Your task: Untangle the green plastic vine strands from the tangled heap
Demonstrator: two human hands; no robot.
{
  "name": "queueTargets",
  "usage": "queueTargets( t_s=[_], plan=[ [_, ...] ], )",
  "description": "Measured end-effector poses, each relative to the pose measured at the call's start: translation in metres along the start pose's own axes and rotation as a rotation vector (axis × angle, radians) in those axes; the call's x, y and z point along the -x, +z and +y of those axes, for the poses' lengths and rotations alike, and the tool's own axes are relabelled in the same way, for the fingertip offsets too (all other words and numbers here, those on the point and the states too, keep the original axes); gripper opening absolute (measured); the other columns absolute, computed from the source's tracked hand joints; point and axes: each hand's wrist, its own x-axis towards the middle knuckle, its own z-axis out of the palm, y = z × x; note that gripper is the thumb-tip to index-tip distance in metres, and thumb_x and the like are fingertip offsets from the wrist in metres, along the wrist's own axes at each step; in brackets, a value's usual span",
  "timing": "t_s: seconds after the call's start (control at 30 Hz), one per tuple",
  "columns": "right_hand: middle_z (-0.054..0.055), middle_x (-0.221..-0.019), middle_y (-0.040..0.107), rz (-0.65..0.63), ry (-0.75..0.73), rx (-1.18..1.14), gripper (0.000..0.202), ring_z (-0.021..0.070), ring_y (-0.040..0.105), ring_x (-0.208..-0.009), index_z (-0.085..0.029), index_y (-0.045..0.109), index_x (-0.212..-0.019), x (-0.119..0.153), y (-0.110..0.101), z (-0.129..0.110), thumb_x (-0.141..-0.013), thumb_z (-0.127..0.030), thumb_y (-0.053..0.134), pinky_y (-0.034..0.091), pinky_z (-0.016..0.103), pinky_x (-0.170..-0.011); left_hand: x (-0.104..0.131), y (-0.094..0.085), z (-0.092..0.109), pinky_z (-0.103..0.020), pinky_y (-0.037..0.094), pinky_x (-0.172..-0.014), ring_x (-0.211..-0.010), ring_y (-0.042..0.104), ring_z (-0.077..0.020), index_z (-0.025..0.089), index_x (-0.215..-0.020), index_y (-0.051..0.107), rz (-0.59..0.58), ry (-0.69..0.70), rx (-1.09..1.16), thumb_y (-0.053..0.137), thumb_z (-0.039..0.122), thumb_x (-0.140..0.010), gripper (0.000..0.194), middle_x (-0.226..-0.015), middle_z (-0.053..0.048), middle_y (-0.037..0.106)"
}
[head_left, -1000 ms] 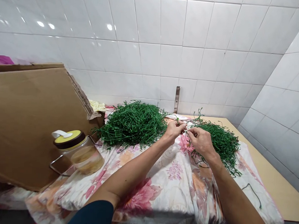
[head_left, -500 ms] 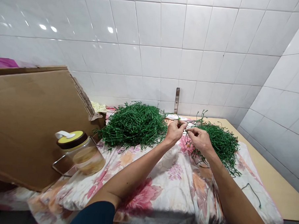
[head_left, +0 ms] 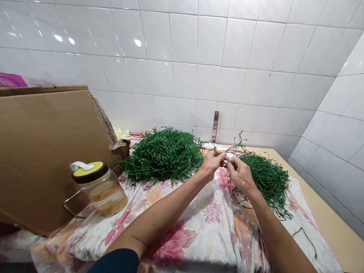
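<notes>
Between two heaps of thin green strands, my left hand and my right hand meet with their fingertips almost touching. My left hand pinches a green strand whose end pokes up past the fingers. Closed too, my right hand grips what looks like part of a green strand; the fingers hide most of it. The larger green heap lies left of my hands, and the smaller green heap is just right of them. A single loose strand rests on the floral cloth near my right forearm.
A clear jar with a yellow and brown lid and a wire handle stands at the left. Behind it leans a large cardboard box. White tiled walls rise at the back and right; a metal bracket is on the back wall.
The view has tilted slightly upward. My right fingers have shifted a little and curled more closely beside the left fingertips. The heaps and the jar stay where they were on the cloth.
</notes>
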Motion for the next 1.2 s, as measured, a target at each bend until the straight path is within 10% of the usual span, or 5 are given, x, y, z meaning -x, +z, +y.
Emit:
queueTargets(
  t_s=[0.43, 0.67, 1.2],
  plan=[
    [0.002, -0.070, 0.069, -0.027, 0.053, 0.201, 0.021, 0.0175, 0.058, -0.063, -0.021, 0.066, -0.078, 0.002, -0.001, 0.006, -0.087, -0.037, 0.055, 0.040, 0.029, -0.065, -0.024, -0.028, 0.002, -0.023, 0.046, -0.053, -0.051, 0.058, -0.0089, 0.014, -0.080, 0.059, 0.138, -0.022, -0.008, 0.079, 0.028, -0.079, 0.024, -0.072, -0.005, 0.072],
    [0.005, -0.077, 0.069, 0.119, 0.231, -0.297, 0.039, 0.0166, 0.058, -0.059, -0.021, 0.059, -0.088, -0.004, 0.003, 0.016, -0.086, -0.060, 0.058, 0.044, 0.027, -0.054, -0.012, -0.010, -0.010, -0.026, 0.050, -0.062, -0.061, 0.067, -0.0143, 0.013, -0.084, 0.062, 0.089, -0.027, 0.010, 0.085, 0.030, -0.074, 0.031, -0.075, -0.008, 0.073],
    [-0.008, -0.052, 0.038, -0.055, 0.370, -0.589, 0.058, 0.0062, 0.024, -0.044, -0.017, 0.062, -0.074, 0.005, 0.014, -0.004, -0.066, -0.073, 0.076, 0.018, 0.023, -0.041, 0.003, 0.006, -0.019, -0.029, 0.052, -0.070, -0.071, 0.069, -0.0163, 0.013, -0.082, 0.062, 0.075, -0.071, 0.145, 0.091, 0.040, -0.061, 0.045, -0.078, -0.007, 0.075]
  ],
)
